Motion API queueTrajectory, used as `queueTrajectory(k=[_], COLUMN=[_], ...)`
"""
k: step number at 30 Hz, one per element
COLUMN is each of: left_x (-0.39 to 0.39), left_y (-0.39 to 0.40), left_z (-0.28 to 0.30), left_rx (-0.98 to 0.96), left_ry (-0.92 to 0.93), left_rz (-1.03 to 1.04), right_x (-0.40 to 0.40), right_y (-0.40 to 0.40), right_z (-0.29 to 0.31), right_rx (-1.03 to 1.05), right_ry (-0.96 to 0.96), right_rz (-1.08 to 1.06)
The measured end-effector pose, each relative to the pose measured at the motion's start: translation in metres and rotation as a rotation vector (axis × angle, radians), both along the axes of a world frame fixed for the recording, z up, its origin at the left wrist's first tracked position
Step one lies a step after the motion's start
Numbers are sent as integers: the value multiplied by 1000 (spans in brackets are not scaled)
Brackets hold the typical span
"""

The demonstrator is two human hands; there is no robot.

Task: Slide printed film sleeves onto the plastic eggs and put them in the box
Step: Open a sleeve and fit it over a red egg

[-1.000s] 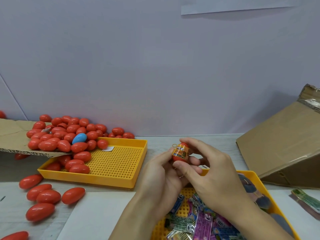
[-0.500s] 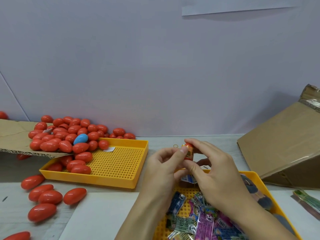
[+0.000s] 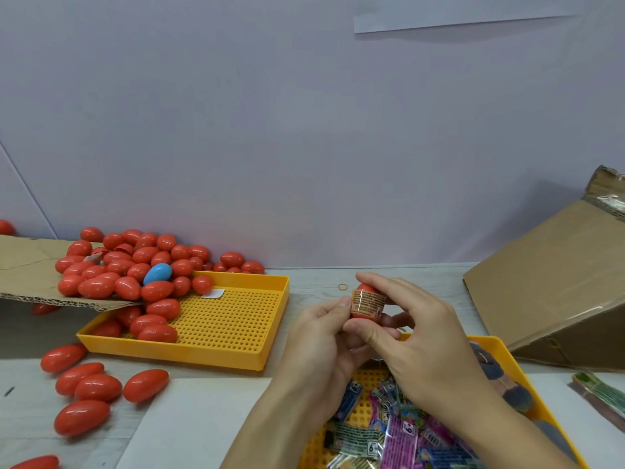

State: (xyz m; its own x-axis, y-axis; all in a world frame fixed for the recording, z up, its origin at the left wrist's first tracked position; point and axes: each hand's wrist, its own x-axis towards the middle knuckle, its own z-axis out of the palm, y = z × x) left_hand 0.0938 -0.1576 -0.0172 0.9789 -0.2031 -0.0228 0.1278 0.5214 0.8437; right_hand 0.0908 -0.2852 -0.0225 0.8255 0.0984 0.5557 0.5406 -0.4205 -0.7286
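Red plastic egg (image 3: 367, 304) wearing an orange printed film sleeve (image 3: 368, 303) sits centre frame, pinched upright between left hand (image 3: 321, 336) and right hand (image 3: 419, 340) (both grips closed on it), above yellow perforated tray (image 3: 527, 387).

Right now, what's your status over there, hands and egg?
Left hand and right hand both pinching one red egg, upright. Printed sleeve round its middle. Cardboard box to the right, path open.

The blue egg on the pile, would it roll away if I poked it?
Probably. The blue egg looks smooth, rounded and shiny, so it should roll or slip easily. It sits high among red eggs, so a poke might send it down into the yellow tray.
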Motion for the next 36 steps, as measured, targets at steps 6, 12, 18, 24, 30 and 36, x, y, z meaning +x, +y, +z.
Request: queueTrajectory(k=[6, 12, 18, 24, 30, 36], left_x=[0, 1, 1, 3, 6, 4], left_y=[0, 1, 0, 3, 1, -1], left_z=[-1, -2, -3, -3, -12, -8], left_rx=[-28, -34, -74, -39, 346, 470], left_ry=[34, 19, 43, -4, -137, -216], left_rz=[7, 24, -22, 91, 285, 281], right_x=[0, 1, 1, 2, 1, 0], right_y=[-1, -4, -5, -4, -3, 1], right_z=[-2, -3, -3, -6, -7, -7], right_rx=[-14, -38, 17, 9, -163, -124], right_ry=[9, -16, 29, 52, -2, 29], right_rz=[-29, -93, -25, -37, -138, -202])
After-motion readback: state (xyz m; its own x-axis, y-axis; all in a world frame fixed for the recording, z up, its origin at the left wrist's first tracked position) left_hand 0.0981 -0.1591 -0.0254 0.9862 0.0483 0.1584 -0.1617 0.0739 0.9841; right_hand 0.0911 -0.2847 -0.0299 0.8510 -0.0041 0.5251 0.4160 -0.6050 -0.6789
